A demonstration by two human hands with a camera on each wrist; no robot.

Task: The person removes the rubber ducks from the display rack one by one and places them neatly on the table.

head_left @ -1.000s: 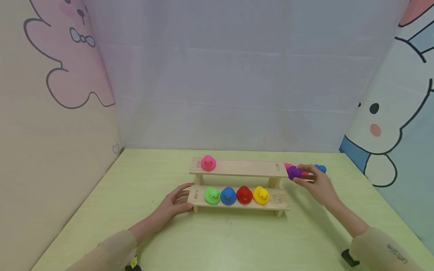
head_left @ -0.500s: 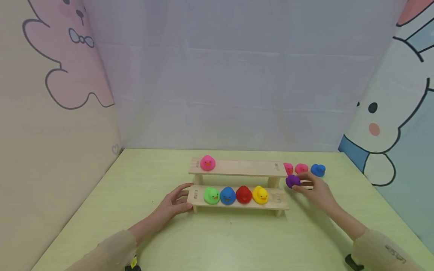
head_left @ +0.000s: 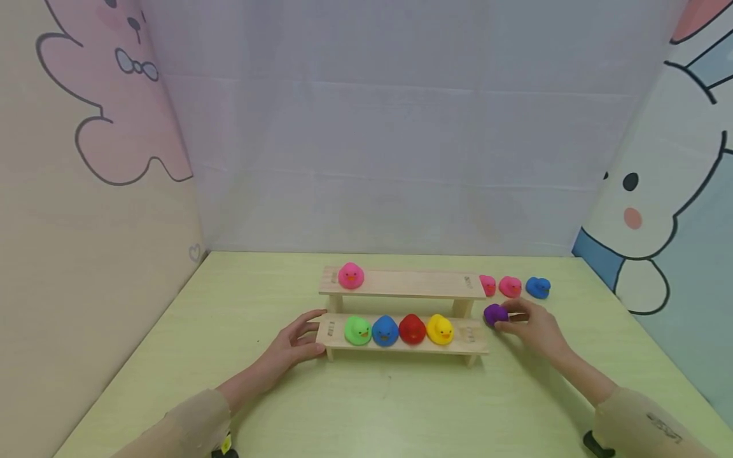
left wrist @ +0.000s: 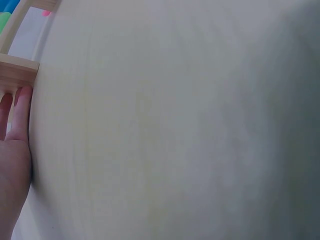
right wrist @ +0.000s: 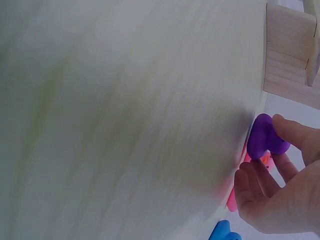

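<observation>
Purple duck (head_left: 495,315) in right hand (head_left: 535,326), pinched between thumb and fingertips, out at the tips, clear of the palm. In right wrist view, thumb on one side, fingertips against the other, remaining fingers loosely bent. Left of the hand in head view, just beside right end of wooden stand (head_left: 462,308), low over or on table (head_left: 372,407); cannot tell which.

Left hand (head_left: 289,345) holding left end of stand, thumb at front corner of lower board (head_left: 474,332), fingers toward rear corner; thumb and fingers apart, board end between. In left wrist view, finger touching the wood.

On lower board, left to right, close together: green duck (head_left: 357,331), blue duck (head_left: 385,331), red duck (head_left: 412,329), yellow duck (head_left: 440,329). On upper board (head_left: 418,284), near left end: pink duck (head_left: 351,275).

Behind right hand, on table: second pink duck (head_left: 488,285), partly hidden by upper board's end, then third pink duck (head_left: 510,287), then second blue duck (head_left: 538,287) farthest right.

Pale cloth (head_left: 401,127) at back. Beige sleeve (head_left: 635,420) on each arm.
</observation>
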